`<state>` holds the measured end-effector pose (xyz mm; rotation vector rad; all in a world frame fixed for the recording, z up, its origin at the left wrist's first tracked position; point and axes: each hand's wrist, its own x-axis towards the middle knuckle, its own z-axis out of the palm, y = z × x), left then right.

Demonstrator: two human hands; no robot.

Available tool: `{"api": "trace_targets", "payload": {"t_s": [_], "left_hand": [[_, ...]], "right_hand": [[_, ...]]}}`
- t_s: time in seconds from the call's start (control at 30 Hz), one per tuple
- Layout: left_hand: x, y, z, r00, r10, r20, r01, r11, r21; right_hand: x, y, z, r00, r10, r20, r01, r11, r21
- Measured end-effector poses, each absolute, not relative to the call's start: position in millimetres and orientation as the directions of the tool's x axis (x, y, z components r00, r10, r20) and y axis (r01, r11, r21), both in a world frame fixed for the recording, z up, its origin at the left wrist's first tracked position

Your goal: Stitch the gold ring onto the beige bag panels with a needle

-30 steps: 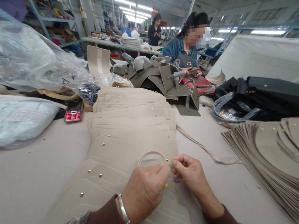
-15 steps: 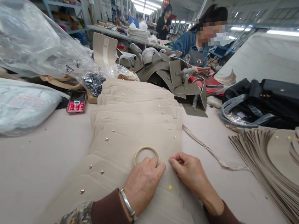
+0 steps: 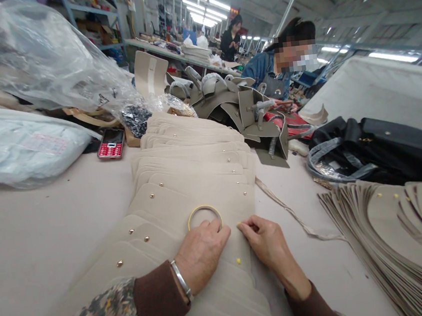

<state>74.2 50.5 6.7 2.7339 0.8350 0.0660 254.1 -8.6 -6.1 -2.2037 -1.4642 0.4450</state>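
"How much room do the hands have?"

"Beyond the fanned beige panels [image 3: 193, 175], a broad stretch of pale table [image 3: 56, 229] shows left of the left hand [image 3: 203, 259]. To the right of the right hand [image 3: 260, 235], a narrower stretch runs to a second stack [image 3: 359, 243], crossed by a thin strip [image 3: 296, 219]."

"And the edges?"

"The panels' right edge passes by the right hand, its fingertips just inside that line. Farther ahead of the left hand, and left, a red phone [image 3: 110, 144] sits near the panels' far end. A black bag [image 3: 394, 148] lies ahead and right of the right hand."

"What does each hand have?"

"The left curls its fingers over the near rim of a tape roll [image 3: 203, 207]. The right pinches thumb and forefinger together, with a yellow speck [image 3: 239, 224] at the tips."

"How do those things look?"

"The roll is a slim ring with a yellow rim, standing up beyond the left knuckles. Between the hands, slightly nearer the body, a yellow dot [image 3: 238, 261] marks a panel. The panels overlap, smooth and round-cornered, with shiny metal studs [image 3: 152, 196]."
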Motion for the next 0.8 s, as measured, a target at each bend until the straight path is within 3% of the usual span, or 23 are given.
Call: {"api": "trace_targets", "payload": {"t_s": [0.3, 0.43, 0.53, 0.63, 0.73, 0.8], "left_hand": [[72, 49, 6, 0.831, 0.557, -0.017, 0.543, -0.802, 0.250], [69, 52, 12, 0.830, 0.557, -0.044, 0.549, -0.799, 0.245], [66, 56, 19, 0.834, 0.551, -0.043, 0.542, -0.802, 0.252], [63, 61, 22, 0.836, 0.548, 0.034, 0.514, -0.803, 0.303], [59, 64, 20, 0.829, 0.521, 0.206, 0.421, -0.822, 0.384], [57, 63, 18, 0.812, 0.486, 0.324, 0.341, -0.844, 0.414]], "right_hand": [[249, 5, 2, 0.418, 0.907, -0.058, 0.802, -0.398, -0.446], [245, -8, 8, 0.279, 0.959, -0.047, 0.844, -0.268, -0.464], [244, -14, 14, 0.149, 0.981, -0.121, 0.865, -0.189, -0.464], [248, -15, 14, 0.164, 0.969, -0.184, 0.787, -0.241, -0.568], [253, -18, 9, 0.283, 0.947, -0.151, 0.562, -0.291, -0.774], [252, -23, 9, 0.328, 0.939, -0.107, 0.403, -0.241, -0.883]]}}
